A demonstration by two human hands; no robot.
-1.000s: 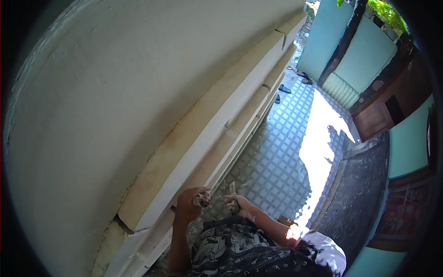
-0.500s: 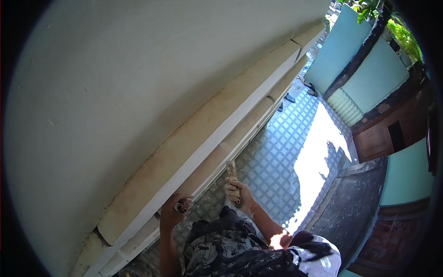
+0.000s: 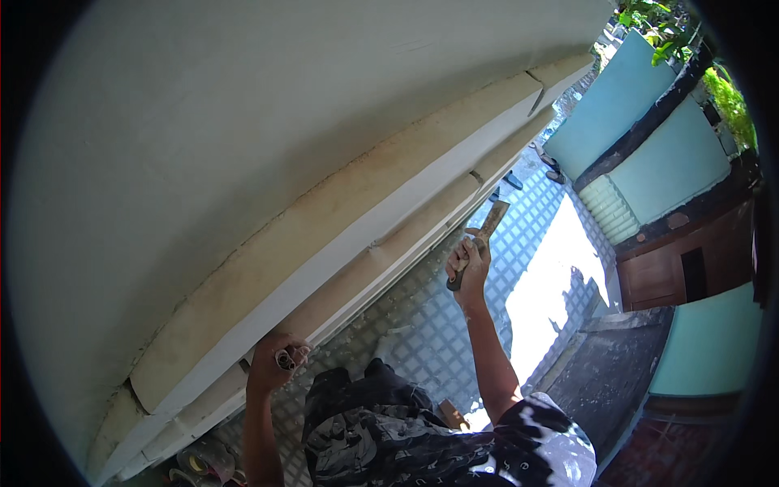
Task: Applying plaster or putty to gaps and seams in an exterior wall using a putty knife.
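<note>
My right hand [image 3: 469,264] is wrapped around the handle of a putty knife [image 3: 495,217], raised over the tiled floor. Its flat, stained blade points up and away from me, and the dark handle end sticks out below my fingers. Close to the wall ledge, my left hand [image 3: 269,364] is closed around a small round thing [image 3: 285,359] with pale and dark rings at its end; its kind is not clear. That hand is beside the lower edge of the white-fronted ledge [image 3: 324,264]; whether it touches the ledge I cannot tell.
A plain pale wall [image 3: 203,122] rises above the stepped ledge on the left. Patterned tiles [image 3: 422,300] cover the floor, with shoes [image 3: 513,180] farther along. A dark slab [image 3: 604,365] lies at right, and some objects [image 3: 199,463] lie at bottom left.
My right hand has moved up, away from my body and to the right, with the putty knife tilting rightward. My left hand appears lower and farther left as the view shifts.
</note>
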